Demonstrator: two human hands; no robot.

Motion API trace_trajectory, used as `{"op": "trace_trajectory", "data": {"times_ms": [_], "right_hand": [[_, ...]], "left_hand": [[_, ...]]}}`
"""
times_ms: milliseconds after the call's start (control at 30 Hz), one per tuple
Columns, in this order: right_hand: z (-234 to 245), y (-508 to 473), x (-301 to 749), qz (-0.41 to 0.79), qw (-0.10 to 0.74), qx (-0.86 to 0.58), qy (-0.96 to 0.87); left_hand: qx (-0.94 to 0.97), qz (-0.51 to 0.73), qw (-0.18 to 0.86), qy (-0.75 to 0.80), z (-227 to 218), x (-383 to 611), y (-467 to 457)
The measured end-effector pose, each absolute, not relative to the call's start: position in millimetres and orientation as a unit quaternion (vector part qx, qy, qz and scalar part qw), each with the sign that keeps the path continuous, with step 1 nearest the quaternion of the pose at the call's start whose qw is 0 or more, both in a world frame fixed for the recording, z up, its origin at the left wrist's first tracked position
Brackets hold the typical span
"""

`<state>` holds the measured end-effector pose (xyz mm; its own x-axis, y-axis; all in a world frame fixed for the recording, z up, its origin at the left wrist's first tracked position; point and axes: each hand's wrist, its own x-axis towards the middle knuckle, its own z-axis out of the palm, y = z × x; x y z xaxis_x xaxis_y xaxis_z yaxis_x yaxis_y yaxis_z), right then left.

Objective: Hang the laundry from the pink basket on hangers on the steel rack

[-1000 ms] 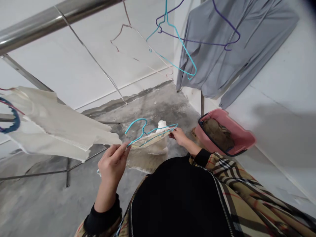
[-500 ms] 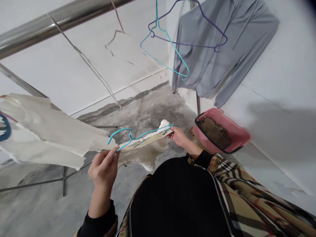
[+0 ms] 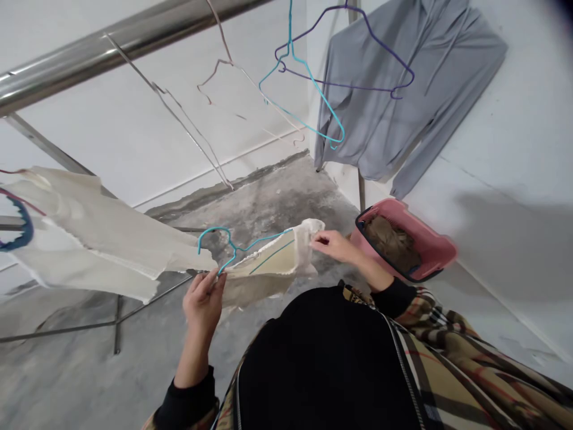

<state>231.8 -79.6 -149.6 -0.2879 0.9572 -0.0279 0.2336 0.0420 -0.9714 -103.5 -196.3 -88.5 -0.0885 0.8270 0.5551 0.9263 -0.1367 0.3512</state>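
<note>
A light blue wire hanger (image 3: 233, 245) sits within a cream-white garment (image 3: 273, 254), its hook pointing left and its right end covered by the cloth. My left hand (image 3: 203, 298) is closed around the hanger's left end, with the garment's edge pinched in the same fingers. At the other end, my right hand (image 3: 335, 246) has its fingers pinched at the garment's bunched white edge. The cloth stretches between both hands and hangs down over the grey floor. What kind of garment it is, I cannot tell.
Overhead runs a metal rail (image 3: 125, 42) with bare hangers, including a purple hanger (image 3: 349, 83) and another blue hanger (image 3: 320, 89). A grey hoodie (image 3: 380, 95) hangs behind. Right stands a pink basket (image 3: 434, 248) holding brown cloth; left hangs a cream cloth (image 3: 111, 230).
My right hand has shifted off the hanger's right tip onto the garment's edge, and the cloth now covers that tip. My left hand has moved slightly right.
</note>
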Motion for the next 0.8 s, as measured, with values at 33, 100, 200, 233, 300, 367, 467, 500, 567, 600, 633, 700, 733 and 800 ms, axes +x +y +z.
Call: {"op": "trace_trajectory", "data": {"times_ms": [33, 100, 200, 233, 300, 367, 467, 500, 567, 600, 633, 700, 733, 800], "right_hand": [[-144.3, -79.4, 237.9, 0.432, 0.366, -0.478, -0.671], [-134.6, -76.6, 247.2, 0.287, 0.41, -0.487, -0.715], [-125.9, -70.4, 251.5, 0.185, 0.367, -0.431, -0.804], [-124.6, -69.0, 250.7, 0.191, 0.332, -0.407, -0.829], [-123.0, -68.2, 247.8, 0.243, 0.271, -0.369, -0.855], [-119.2, -70.1, 245.4, 0.306, 0.241, -0.341, -0.855], [-103.0, -76.2, 245.3, 0.363, 0.245, -0.301, -0.847], [-94.9, -78.4, 246.2, 0.372, 0.251, -0.288, -0.846], [-77.2, -82.5, 249.1, 0.374, 0.263, -0.265, -0.849], [-68.5, -84.4, 251.3, 0.37, 0.271, -0.26, -0.85], [-60.5, -86.1, 254.1, 0.364, 0.281, -0.259, -0.849], [-47.5, -89.6, 261.6, 0.354, 0.304, -0.273, -0.841], [-42.7, -91.3, 266.2, 0.348, 0.315, -0.285, -0.836], [-35.6, -95.0, 275.9, 0.333, 0.332, -0.308, -0.827]], "left_hand": [[-0.659, -0.365, 0.045, -0.656, -89.1, -103.7, -196.1], [-0.657, -0.379, -0.004, -0.652, -87.8, -103.3, -195.8], [-0.676, -0.377, -0.058, -0.631, -81.6, -101.3, -193.8], [-0.682, -0.375, -0.072, -0.624, -79.6, -100.8, -192.7], [-0.684, -0.371, -0.088, -0.622, -77.2, -100.5, -189.9], [-0.674, -0.366, -0.092, -0.635, -77.4, -100.9, -187.2], [-0.657, -0.373, -0.094, -0.648, -80.3, -101.4, -184.6], [-0.656, -0.379, -0.098, -0.645, -81.3, -101.5, -183.9], [-0.658, -0.388, -0.109, -0.636, -82.7, -102.2, -182.7], [-0.66, -0.387, -0.115, -0.633, -83.2, -103.3, -182.2], [-0.663, -0.38, -0.121, -0.633, -83.7, -104.8, -181.7], [-0.666, -0.353, -0.133, -0.643, -84.6, -109.1, -181.4], [-0.662, -0.343, -0.14, -0.652, -85.0, -111.6, -181.7], [-0.635, -0.343, -0.152, -0.675, -85.0, -115.9, -183.2]]}}
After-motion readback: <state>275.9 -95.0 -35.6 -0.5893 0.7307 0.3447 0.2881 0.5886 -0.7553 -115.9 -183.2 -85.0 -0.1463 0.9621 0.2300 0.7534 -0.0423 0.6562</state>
